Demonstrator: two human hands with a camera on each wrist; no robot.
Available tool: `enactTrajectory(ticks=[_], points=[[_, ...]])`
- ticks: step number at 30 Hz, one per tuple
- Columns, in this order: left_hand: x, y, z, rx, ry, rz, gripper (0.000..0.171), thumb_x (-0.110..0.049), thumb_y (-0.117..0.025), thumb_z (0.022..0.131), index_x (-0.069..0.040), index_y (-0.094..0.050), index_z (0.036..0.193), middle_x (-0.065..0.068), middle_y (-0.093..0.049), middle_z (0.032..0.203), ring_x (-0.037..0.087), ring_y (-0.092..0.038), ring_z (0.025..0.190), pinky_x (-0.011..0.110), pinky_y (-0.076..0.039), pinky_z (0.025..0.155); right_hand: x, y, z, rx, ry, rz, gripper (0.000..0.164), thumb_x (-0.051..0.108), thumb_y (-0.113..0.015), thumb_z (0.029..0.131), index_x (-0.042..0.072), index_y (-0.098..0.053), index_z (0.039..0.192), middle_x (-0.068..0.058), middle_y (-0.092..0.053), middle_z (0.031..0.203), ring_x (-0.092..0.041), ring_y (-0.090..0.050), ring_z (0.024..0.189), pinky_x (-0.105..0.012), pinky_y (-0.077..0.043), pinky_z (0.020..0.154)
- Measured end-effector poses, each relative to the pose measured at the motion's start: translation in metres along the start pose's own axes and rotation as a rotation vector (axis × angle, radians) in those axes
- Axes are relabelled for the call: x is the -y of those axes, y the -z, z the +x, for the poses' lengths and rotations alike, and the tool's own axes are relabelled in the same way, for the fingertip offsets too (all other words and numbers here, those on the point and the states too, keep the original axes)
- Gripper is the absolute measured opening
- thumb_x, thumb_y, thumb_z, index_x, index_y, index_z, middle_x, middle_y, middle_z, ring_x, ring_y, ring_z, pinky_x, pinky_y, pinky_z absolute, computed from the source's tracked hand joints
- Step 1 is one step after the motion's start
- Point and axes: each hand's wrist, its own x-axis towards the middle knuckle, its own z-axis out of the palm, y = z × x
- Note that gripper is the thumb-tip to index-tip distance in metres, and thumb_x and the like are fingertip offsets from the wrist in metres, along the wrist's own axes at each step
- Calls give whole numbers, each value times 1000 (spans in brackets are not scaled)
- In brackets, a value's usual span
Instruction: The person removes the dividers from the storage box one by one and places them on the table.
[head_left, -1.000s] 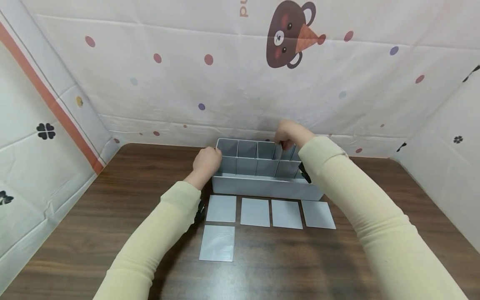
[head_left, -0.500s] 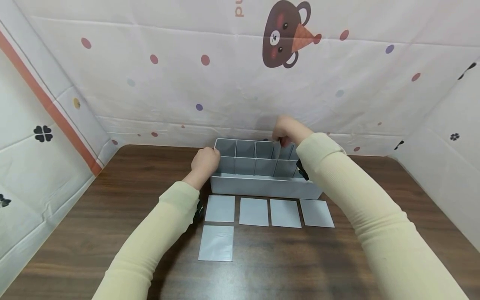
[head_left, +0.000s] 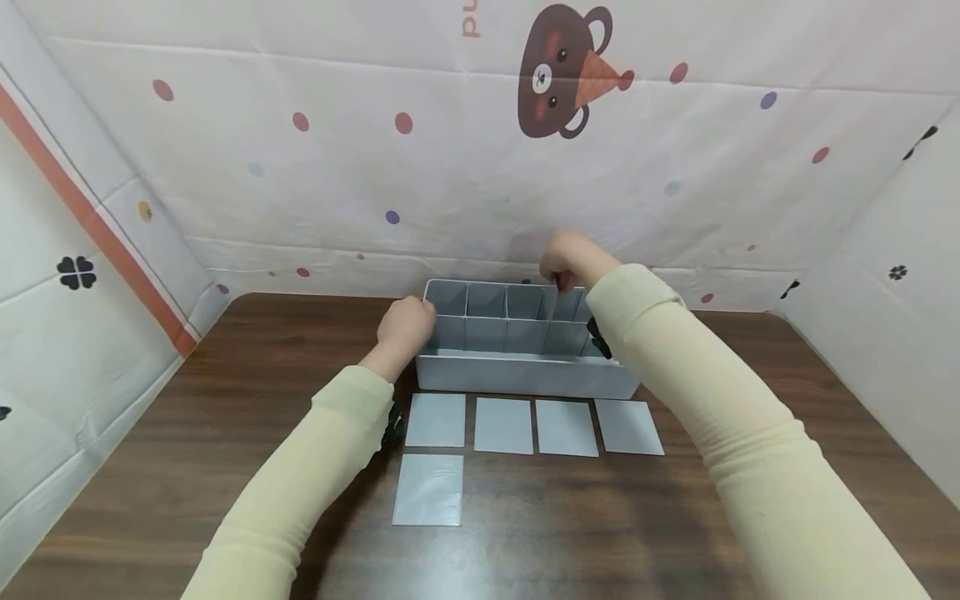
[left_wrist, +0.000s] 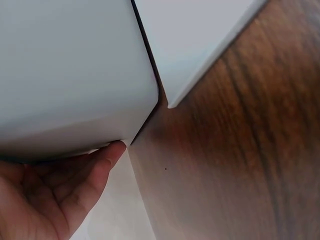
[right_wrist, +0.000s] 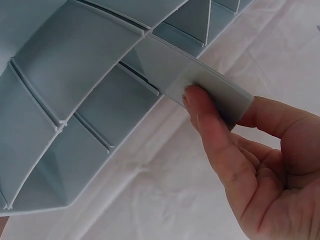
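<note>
A light grey storage box (head_left: 525,377) with several compartments stands at the back of the table. At its left end my left hand (head_left: 406,327) grips the wall; in the left wrist view, the fingers (left_wrist: 92,187) lie along the box's outer side near a lower corner. My right hand (head_left: 567,255), above the back rim, pinches a thin translucent grey divider panel (right_wrist: 172,70) between thumb and fingers. One end of the panel sticks out past the rim in the right wrist view, while the other is among the compartments. Its lower edge is hidden.
Four-sided pale cards lie before the box: a row that includes one card (head_left: 503,425) at the middle, and a single card (head_left: 427,490) nearer on the left. A printed cloth (head_left: 322,192) hangs close behind the box.
My right hand has risen slightly above the rim with the divider panel in its fingers. My left hand keeps its place on the box. The whole view has shifted a little.
</note>
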Motion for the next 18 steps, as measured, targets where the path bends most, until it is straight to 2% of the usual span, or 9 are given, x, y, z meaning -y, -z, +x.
enactTrajectory(ticks=[3, 5, 7, 10, 12, 14, 17, 18], points=[[3, 0, -1, -7, -6, -1, 33, -7, -38, 108, 0, -66, 123, 20, -71, 109, 31, -70, 90, 44, -61, 84, 4, 3, 0, -11, 4, -27, 22, 0, -48, 97, -9, -68, 100, -4, -57, 55, -12, -55, 47, -21, -44, 50], [3, 0, 0, -18, 25, -77, 35, -11, -36, 109, 0, -67, 119, 20, -71, 106, 30, -69, 88, 45, -60, 86, 7, 7, -2, -11, -6, -26, 21, 0, -46, 97, -8, -66, 100, -5, -56, 57, -12, -53, 48, -22, -43, 50], [4, -1, 0, -21, 24, -79, 35, -10, -35, 109, 0, -67, 118, 20, -71, 107, 31, -69, 89, 45, -60, 87, 10, 11, -4, -6, -18, -22, 21, -2, -46, 95, -9, -64, 105, -7, -56, 65, -13, -53, 51, -21, -45, 51], [4, -1, 1, -31, 35, -97, 35, -11, -35, 109, 1, -67, 118, 20, -71, 106, 29, -68, 86, 44, -60, 79, 13, 15, -7, 1, -35, -18, 35, -1, -47, 96, -12, -58, 127, -12, -55, 82, -14, -53, 56, -21, -50, 53], [5, -2, 1, -33, 29, -79, 35, -10, -35, 109, 1, -67, 119, 20, -71, 106, 28, -66, 83, 42, -59, 74, 14, 16, -9, 3, -38, -26, 40, 0, -48, 97, -13, -53, 135, -14, -55, 91, -14, -55, 56, -21, -53, 54], [4, -3, 1, -32, 60, -138, 37, -12, -34, 109, 2, -67, 116, 21, -71, 104, 27, -63, 79, 41, -56, 70, 13, 17, -11, 7, -38, -41, 41, 2, -49, 98, -12, -52, 137, -16, -56, 97, -13, -55, 55, -21, -53, 54], [3, -3, 1, -25, 69, -139, 37, -12, -34, 110, 1, -67, 117, 21, -70, 103, 26, -62, 79, 41, -55, 69, 11, 17, -15, 2, -29, -27, 42, 2, -50, 98, -12, -51, 137, -21, -58, 107, -13, -56, 55, -22, -55, 55], [3, -3, 1, -20, 56, -103, 36, -11, -35, 109, 1, -67, 119, 21, -70, 104, 26, -63, 79, 41, -56, 69, 11, 18, -17, 1, -20, -22, 42, 2, -51, 98, -13, -50, 137, -23, -59, 112, -14, -56, 56, -23, -56, 56]])
